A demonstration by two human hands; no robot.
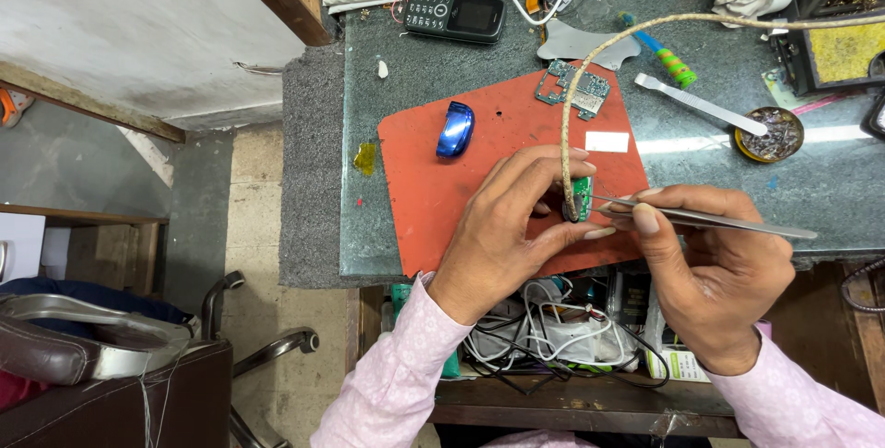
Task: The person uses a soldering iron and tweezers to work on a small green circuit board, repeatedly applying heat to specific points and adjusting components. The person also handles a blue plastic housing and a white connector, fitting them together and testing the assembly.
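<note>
One pair of tweezers (710, 218) lies crosswise, tips pointing left at the green board (581, 197).

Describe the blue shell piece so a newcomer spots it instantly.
Find the red mat on the grey worktop. Near the mat's upper left lies the blue shell piece, clear of both hands. It is the only glossy, curved blue thing there; the circuit board nearby is flat and grey-green.

Green board (582, 197) mostly hidden by left hand (502, 231) fingers; braided cable (728, 18) cut off right.

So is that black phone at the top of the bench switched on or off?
Off, as far as it shows: the black phone lies face up on the bench with a dark, blank screen.
</note>
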